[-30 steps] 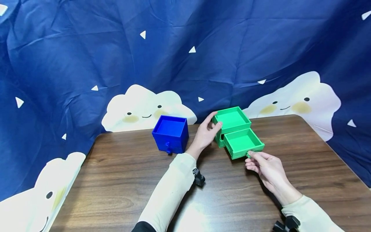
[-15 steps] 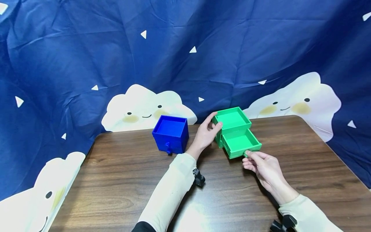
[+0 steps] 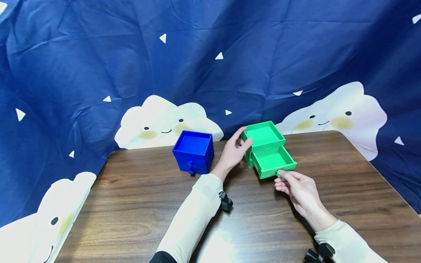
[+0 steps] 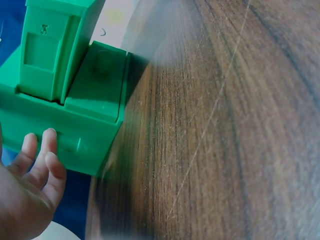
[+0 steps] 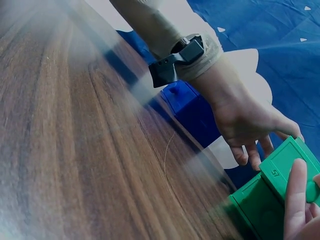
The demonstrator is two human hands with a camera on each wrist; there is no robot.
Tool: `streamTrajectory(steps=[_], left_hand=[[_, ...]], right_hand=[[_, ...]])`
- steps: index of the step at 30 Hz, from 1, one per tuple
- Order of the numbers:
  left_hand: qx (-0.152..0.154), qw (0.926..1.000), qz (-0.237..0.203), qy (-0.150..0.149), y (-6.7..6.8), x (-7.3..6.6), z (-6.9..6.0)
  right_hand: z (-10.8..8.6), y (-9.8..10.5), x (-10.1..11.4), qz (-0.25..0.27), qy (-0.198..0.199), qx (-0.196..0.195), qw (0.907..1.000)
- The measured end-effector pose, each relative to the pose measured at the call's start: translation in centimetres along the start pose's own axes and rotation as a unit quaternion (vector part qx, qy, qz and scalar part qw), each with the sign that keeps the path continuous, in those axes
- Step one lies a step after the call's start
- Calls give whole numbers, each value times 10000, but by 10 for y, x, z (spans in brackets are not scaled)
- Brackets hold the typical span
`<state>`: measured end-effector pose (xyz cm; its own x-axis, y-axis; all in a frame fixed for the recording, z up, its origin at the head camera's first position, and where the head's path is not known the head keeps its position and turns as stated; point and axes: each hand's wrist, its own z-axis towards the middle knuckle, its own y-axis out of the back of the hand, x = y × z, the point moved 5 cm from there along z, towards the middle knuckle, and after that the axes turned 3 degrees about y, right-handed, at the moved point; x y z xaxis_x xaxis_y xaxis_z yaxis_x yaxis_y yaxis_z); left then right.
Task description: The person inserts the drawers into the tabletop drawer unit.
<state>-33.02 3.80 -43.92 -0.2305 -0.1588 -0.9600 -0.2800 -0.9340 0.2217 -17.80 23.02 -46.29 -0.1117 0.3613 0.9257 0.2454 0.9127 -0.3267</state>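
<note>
A small green drawer box (image 3: 264, 134) stands at the back right of the table, its open-topped tray uppermost. Its lower drawer (image 3: 272, 160) is pulled well out and has nothing in it. My left hand (image 3: 231, 154) holds the box by its left side, thumb at the front corner and index finger towards the back; its other fingers (image 4: 30, 159) lie against the green wall in the left wrist view. My right hand (image 3: 302, 191) pinches the round knob on the drawer's front between thumb and index finger. In the right wrist view the extended finger (image 5: 296, 187) partly covers the drawer front (image 5: 276, 167).
A blue drawer box (image 3: 193, 153) with a front knob stands to the left, its drawer closed, close to my left forearm. The wooden table (image 3: 138, 204) ends at a back edge just behind both boxes. A blue cloth (image 3: 184, 65) with clouds hangs behind.
Over the last second my right hand has pushed the green drawer slightly inwards, mostly in the first half. My left hand has stayed on the box, which has hardly moved.
</note>
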Motion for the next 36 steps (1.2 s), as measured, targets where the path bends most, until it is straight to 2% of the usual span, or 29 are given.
streamTrajectory(steps=[16, 22, 36], left_hand=[[-20, 9999, -119, 17, 0, 0, -1], [-17, 9999, -144, 38, 0, 1, 0], [-21, 9999, -125, 116, 0, 0, -1]], right_hand=[[5, -4, 1, -101, -6, -35, 9999], [10, -6, 0, -64, -131, -27, 9999], [22, -9, 0, -49, -263, 241, 9994]])
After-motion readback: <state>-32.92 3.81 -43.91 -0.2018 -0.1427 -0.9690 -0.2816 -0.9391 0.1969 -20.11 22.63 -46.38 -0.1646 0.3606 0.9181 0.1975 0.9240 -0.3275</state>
